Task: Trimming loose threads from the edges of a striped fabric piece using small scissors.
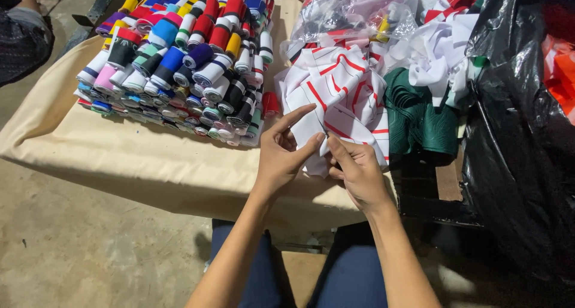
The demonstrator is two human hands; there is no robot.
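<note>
Head view — beige cloth (pixel 120 158), concrete floor (pixel 72 248), perhaps workshop

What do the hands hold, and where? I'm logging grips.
Both the left hand and right hand pinch the white red-striped fabric piece at its lower edge.

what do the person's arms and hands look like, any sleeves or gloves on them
Both forearms are bare, with no sleeves in view. The left hand and right hand wear no gloves, rings, or watch that can be seen. The fingers are slim with short nails.
</note>
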